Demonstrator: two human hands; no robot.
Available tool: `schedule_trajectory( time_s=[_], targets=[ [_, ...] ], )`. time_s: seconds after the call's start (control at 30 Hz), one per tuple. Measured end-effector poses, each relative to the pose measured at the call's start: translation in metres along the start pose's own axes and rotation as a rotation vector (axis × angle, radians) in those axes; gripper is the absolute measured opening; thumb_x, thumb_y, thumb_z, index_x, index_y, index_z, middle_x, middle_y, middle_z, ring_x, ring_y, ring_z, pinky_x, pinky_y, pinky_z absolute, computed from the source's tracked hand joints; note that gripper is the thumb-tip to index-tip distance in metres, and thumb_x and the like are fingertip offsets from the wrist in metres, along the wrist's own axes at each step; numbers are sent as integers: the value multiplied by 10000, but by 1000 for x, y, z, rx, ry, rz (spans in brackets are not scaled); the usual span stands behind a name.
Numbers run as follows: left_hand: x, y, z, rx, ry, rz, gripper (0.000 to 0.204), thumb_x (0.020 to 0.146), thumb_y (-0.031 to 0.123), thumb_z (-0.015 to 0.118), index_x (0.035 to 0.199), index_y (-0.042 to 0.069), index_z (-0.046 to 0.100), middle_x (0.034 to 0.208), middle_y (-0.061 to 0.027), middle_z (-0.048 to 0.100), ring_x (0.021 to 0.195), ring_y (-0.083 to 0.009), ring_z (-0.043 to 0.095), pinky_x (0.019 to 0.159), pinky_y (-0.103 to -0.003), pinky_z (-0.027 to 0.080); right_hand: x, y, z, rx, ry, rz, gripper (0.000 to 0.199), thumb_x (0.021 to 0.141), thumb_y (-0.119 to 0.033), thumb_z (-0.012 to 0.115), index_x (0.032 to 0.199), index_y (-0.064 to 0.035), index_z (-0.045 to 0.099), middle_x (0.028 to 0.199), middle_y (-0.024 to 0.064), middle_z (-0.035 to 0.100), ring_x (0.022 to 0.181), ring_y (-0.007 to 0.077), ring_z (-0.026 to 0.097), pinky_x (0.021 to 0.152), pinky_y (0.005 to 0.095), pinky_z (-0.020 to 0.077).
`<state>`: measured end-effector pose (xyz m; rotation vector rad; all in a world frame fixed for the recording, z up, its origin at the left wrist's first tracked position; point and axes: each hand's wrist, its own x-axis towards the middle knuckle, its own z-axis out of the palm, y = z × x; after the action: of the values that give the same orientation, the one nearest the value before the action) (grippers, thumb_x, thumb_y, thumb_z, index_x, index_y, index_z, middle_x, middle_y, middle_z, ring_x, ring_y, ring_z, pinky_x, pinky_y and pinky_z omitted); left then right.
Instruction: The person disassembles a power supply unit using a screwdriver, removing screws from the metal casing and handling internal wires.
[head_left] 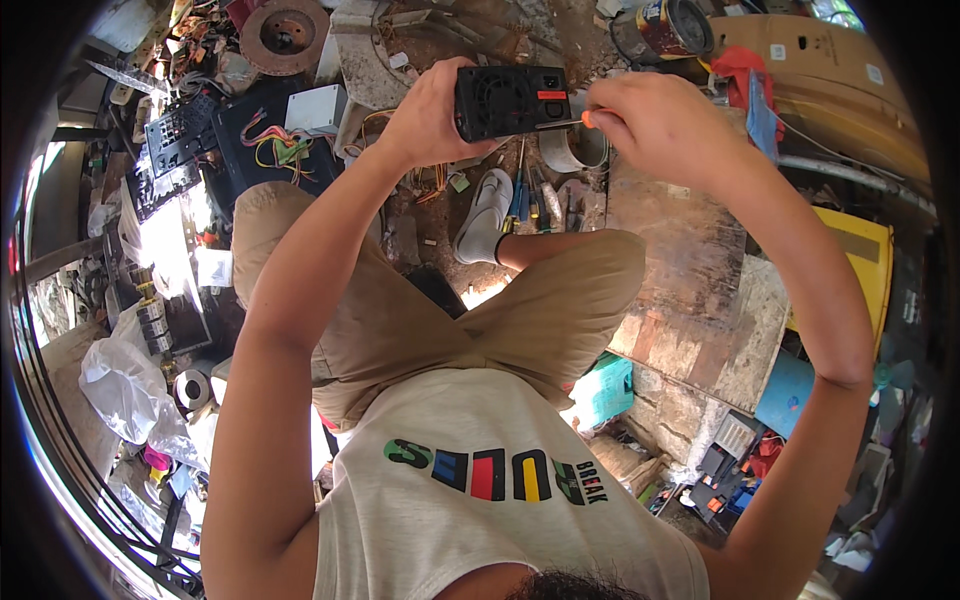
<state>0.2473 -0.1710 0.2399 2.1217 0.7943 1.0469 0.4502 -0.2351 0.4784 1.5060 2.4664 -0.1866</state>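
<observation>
My left hand (428, 118) is closed around the left side of a black computer power supply (512, 88), held up in front of me. Its face with the fan grille, the power socket and a small red switch or label is turned toward the view. In my right hand (665, 128) is a screwdriver (587, 119), pinched at its orange handle, most of which the fingers hide. The thin shaft points left and reaches the lower right edge of the power supply. Whether the tip sits in a screw is too small to tell.
Below the power supply, several hand tools (530, 195) lie on the ground beside my foot. A silver metal box (316, 108) with coloured wires stands to the left. A wooden board (680, 230) lies at the right, with cardboard boxes (820, 50) behind and a yellow panel (855, 265) beyond.
</observation>
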Motion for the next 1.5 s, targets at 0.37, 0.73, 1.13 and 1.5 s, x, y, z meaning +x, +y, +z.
schedule_trajectory(
  time_s=[0.37, 0.73, 1.13, 1.5],
  targets=[
    [-2, -1, 1, 8, 3, 0, 927, 618, 355, 911, 1354, 46, 440, 1232, -192, 558, 1170, -407, 563, 1015, -469, 462, 16, -4, -14, 1, -436, 338, 207, 855, -75, 693, 1061, -56, 679, 1035, 122, 581, 934, 366, 637, 787, 438, 517],
    [-1, -1, -1, -11, -10, -15, 938, 614, 336, 921, 1369, 56, 439, 1237, -176, 558, 1195, -388, 559, 1019, -453, 466, -18, -4, 16, 427, 213, 69, 200, 915, -121, 688, 1097, -49, 646, 961, 101, 598, 813, 315, 638, 697, 380, 508],
    [0, -1, 0, -18, 5, -8, 940, 620, 349, 919, 1373, 64, 435, 1227, -169, 561, 1189, -387, 562, 1020, -453, 464, -40, 5, 32, 397, 317, 111, 390, 942, -319, 701, 1247, -85, 633, 1042, 142, 686, 942, 308, 703, 766, 391, 550],
    [0, 0, 0, -13, -26, -30, 928, 625, 352, 915, 1370, 69, 439, 1242, -165, 554, 1197, -380, 557, 1020, -449, 465, -39, 1, 33, 297, 365, 200, 429, 947, -279, 672, 1342, -137, 585, 1169, 152, 662, 1015, 322, 672, 775, 417, 540]
  ],
)
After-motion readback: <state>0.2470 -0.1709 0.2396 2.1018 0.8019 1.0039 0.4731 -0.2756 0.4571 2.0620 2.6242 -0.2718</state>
